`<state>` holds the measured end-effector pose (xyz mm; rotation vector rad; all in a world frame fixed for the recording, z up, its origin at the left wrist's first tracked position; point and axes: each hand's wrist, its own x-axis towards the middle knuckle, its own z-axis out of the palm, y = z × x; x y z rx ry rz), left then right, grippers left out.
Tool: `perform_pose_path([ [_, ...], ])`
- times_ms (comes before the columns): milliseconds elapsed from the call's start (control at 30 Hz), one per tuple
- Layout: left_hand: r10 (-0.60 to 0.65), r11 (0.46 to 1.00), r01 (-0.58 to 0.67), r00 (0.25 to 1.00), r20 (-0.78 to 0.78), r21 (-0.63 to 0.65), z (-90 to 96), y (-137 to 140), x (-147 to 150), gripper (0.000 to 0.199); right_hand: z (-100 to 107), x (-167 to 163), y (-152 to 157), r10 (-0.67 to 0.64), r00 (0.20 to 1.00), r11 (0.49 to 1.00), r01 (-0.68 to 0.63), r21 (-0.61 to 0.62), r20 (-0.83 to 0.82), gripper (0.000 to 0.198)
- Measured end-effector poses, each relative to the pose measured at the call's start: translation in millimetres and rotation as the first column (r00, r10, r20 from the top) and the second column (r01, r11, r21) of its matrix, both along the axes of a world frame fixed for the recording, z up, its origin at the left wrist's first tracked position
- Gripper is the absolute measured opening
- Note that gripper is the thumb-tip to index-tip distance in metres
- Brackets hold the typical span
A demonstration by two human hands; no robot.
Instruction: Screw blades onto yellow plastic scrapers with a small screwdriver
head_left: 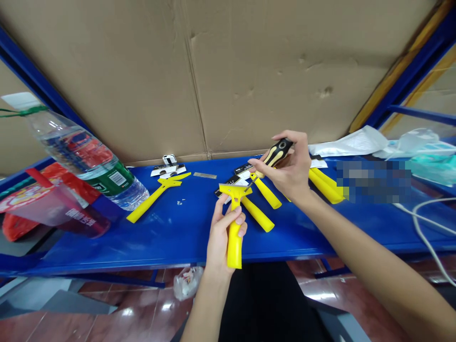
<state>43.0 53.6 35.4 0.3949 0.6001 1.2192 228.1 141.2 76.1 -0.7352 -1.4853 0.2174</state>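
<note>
Centrally, yellow scraper (234, 243) clamped in left hand (220, 232) over front edge of blue table (160, 240); right hand (294, 171) closed round screwdriver (276, 154), tip contact unclear. Ten o'clock: bottle (116, 176), clear liquid. Nine: cup (66, 206), cut off, contents indistinct. Three: pixelated patch (374, 182).

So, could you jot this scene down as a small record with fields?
Left hand: holds a yellow plastic T-shaped scraper by its handle
Right hand: holds a black-and-cream-handled screwdriver, tip at the scraper's head
Surface: blue table
Lying left: another yellow plastic scraper; flat greyish rectangular strip
Far left: clear plastic bottle with green label
Backdrop: brown cardboard
</note>
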Motion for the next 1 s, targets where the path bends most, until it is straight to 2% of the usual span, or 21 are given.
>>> perform_pose_path([
  [233, 0.075, 0.995, -0.077, 0.997, 0.033, 0.069, -0.1, -6, 0, 0.061, 4, 14, 0, -0.193, 0.979, 0.978, 0.197, 0.063, -0.065, 0.063],
  [333, 0.126, 0.978, -0.131, 0.991, 0.041, 0.164, 0.2, -11, -3, 0.055, 0, 26, -3, -0.214, 0.97, 0.977, 0.215, 0.003, -0.12, 0.059],
  [433, 0.166, 0.945, -0.177, 0.984, 0.066, 0.276, 2.9, -18, -12, 0.049, -10, 30, -15, -0.168, 0.972, 0.984, 0.156, -0.089, -0.162, 0.054],
  [500, 0.161, 0.926, -0.182, 0.983, 0.091, 0.331, 6.9, -25, -21, 0.048, -21, 28, -26, -0.108, 0.992, 0.978, 0.095, -0.185, -0.066, 0.044],
  [567, 0.139, 0.912, -0.174, 0.983, 0.12, 0.373, 12.3, -32, -31, 0.05, -32, 25, -34, -0.068, 0.986, 0.964, 0.104, -0.245, 0.151, 0.03],
  [667, 0.136, 0.897, -0.185, 0.98, 0.148, 0.402, 20.7, -43, -44, 0.056, -49, 22, -38, -0.042, 0.876, 0.972, 0.147, -0.182, 0.48, 0.027],
  [733, 0.156, 0.891, -0.203, 0.977, 0.145, 0.406, 25.3, -50, -50, 0.06, -57, 20, -40, -0.002, 0.797, 0.974, 0.138, -0.18, 0.604, 0.034],
  [867, 0.162, 0.873, -0.206, 0.977, 0.137, 0.441, 33.0, -62, -59, 0.065, -61, 17, -47, 0.03, 0.687, 0.949, 0.209, -0.237, 0.726, 0.043],
  [933, 0.15, 0.86, -0.202, 0.978, 0.147, 0.469, 37.2, -67, -63, 0.066, -57, 24, -51, -0.004, 0.671, 0.939, 0.257, -0.227, 0.741, 0.046],
  [1000, 0.135, 0.849, -0.194, 0.979, 0.155, 0.492, 41.0, -70, -66, 0.067, -48, 46, -51, -0.091, 0.688, 0.933, 0.312, -0.18, 0.72, 0.048],
])
